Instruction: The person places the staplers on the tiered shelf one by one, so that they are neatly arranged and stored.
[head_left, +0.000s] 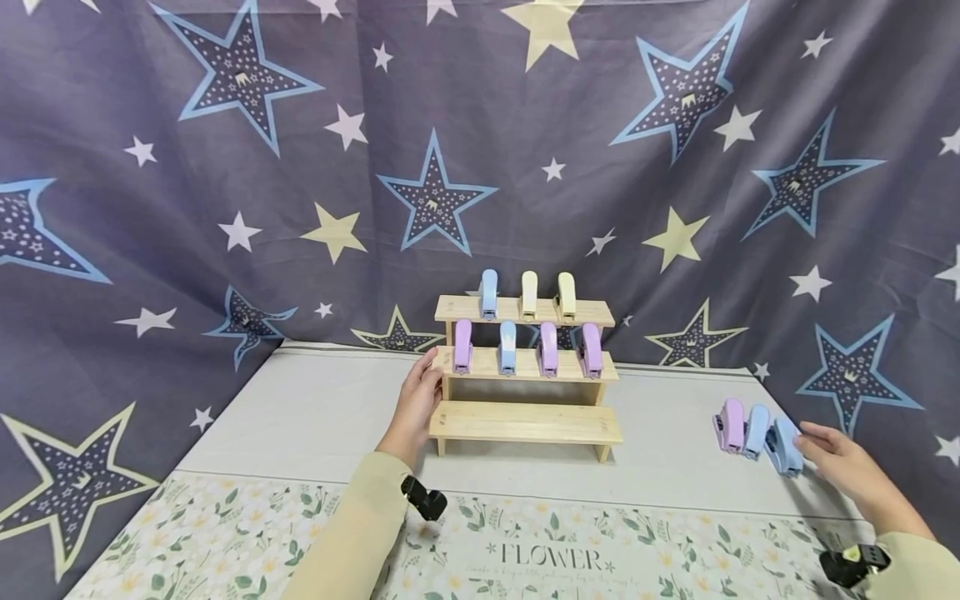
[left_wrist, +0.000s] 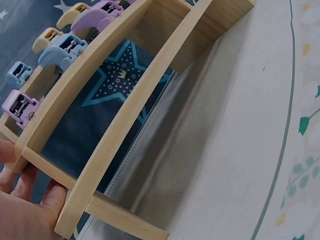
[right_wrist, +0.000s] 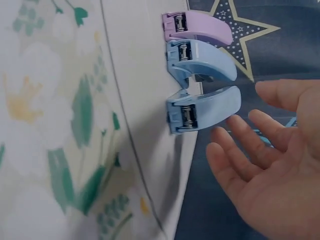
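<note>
A three-tier wooden shelf [head_left: 525, 421] stands mid-table, and my left hand [head_left: 414, 408] holds its left end; in the left wrist view the thumb and fingers lie around the side of the middle tier. On the top tier are a blue stapler [head_left: 489, 294] and two yellow staplers [head_left: 529, 293]. The middle tier bears three purple staplers [head_left: 462, 346] and one blue. At the right my right hand [head_left: 843, 467] is beside the outermost blue stapler [right_wrist: 215, 107], fingers loosely spread and nothing in them. Another blue stapler [head_left: 756, 432] and a purple stapler [head_left: 731, 425] stand to its left.
A white cloth surface [head_left: 315, 425] lies under the shelf, with a floral mat [head_left: 555, 550] along the front. Behind and at both sides hangs a dark star-patterned curtain [head_left: 420, 100]. Each wrist wears a small black camera [head_left: 423, 498].
</note>
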